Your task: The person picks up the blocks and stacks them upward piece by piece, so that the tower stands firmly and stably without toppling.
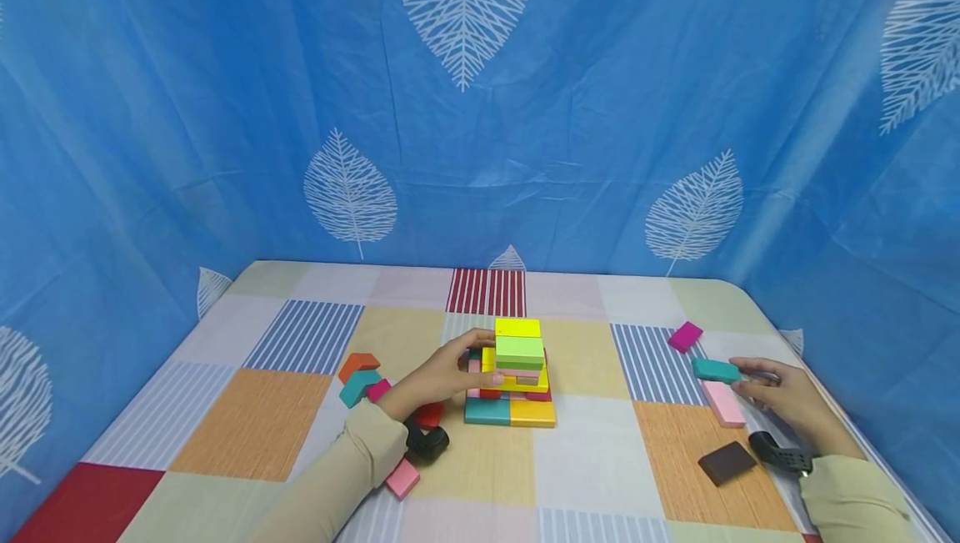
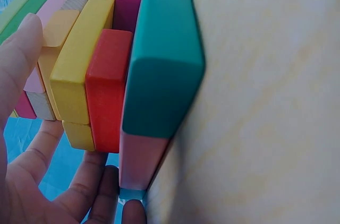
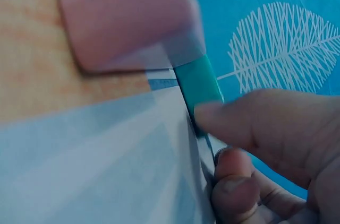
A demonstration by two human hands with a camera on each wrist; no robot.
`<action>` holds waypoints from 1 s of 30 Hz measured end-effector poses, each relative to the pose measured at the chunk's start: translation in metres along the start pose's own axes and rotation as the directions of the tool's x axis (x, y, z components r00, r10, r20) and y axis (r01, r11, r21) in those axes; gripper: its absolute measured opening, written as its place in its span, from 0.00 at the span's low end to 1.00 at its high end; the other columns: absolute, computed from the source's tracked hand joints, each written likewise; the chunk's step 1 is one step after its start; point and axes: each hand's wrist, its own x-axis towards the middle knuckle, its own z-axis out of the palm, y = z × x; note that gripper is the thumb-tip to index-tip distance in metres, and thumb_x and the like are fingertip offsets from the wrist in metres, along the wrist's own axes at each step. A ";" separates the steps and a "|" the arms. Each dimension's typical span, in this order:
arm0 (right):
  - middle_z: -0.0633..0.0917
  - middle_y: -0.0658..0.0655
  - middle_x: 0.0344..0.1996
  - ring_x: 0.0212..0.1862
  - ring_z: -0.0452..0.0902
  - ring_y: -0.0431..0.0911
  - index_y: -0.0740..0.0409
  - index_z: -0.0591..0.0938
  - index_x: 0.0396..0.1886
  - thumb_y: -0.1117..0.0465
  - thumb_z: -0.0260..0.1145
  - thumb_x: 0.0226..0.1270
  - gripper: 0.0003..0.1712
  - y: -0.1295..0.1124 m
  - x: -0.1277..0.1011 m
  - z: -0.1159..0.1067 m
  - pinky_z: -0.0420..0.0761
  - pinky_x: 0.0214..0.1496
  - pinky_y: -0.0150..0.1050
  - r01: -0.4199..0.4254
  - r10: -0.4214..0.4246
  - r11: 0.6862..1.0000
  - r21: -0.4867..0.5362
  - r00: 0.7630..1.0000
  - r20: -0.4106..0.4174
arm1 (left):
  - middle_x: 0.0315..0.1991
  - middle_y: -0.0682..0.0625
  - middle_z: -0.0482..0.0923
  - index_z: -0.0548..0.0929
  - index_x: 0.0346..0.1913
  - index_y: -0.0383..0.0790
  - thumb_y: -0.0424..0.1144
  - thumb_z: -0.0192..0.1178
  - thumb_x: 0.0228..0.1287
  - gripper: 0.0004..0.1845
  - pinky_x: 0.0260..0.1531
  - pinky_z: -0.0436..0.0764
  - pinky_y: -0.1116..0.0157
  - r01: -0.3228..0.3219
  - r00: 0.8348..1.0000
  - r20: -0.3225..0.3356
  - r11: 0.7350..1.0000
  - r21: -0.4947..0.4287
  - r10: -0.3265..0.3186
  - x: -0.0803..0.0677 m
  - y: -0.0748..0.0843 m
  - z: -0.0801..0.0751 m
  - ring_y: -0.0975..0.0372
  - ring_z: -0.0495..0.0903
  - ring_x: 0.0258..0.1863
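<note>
A tower of coloured blocks [image 1: 519, 351] stands mid-table, yellow and green on top, with teal and orange-yellow blocks at its base. My left hand [image 1: 446, 369] is cupped loosely about its left side, thumb at the front and fingers behind. In the left wrist view, the thumb lies by a pale orange block [image 2: 57, 30]; some fingertips are hidden behind the tower. At the right, my right hand [image 1: 783, 397] pinches the end of a teal block [image 1: 716, 370]. Its thumb lies on that block in the right wrist view. Close by is a pink block [image 1: 723, 404].
A magenta block [image 1: 686, 336] and a dark brown block [image 1: 726, 463] lie at the right. Left of the tower are orange [image 1: 357, 365], teal [image 1: 360, 388], red [image 1: 429, 415] and pink [image 1: 403, 478] blocks. A blue curtain [image 1: 570, 126] surrounds the patchwork-covered table [image 1: 600, 460].
</note>
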 end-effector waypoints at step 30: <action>0.84 0.36 0.35 0.36 0.79 0.33 0.72 0.84 0.56 0.65 0.76 0.72 0.19 -0.065 -0.012 0.018 0.80 0.39 0.26 0.316 -0.311 0.949 0.010 0.938 -0.153 | 0.75 0.36 0.73 0.70 0.78 0.38 0.41 0.72 0.72 0.36 0.72 0.70 0.34 0.019 1.000 -0.014 1.000 0.021 -0.019 0.001 -0.002 0.001 0.40 0.69 0.74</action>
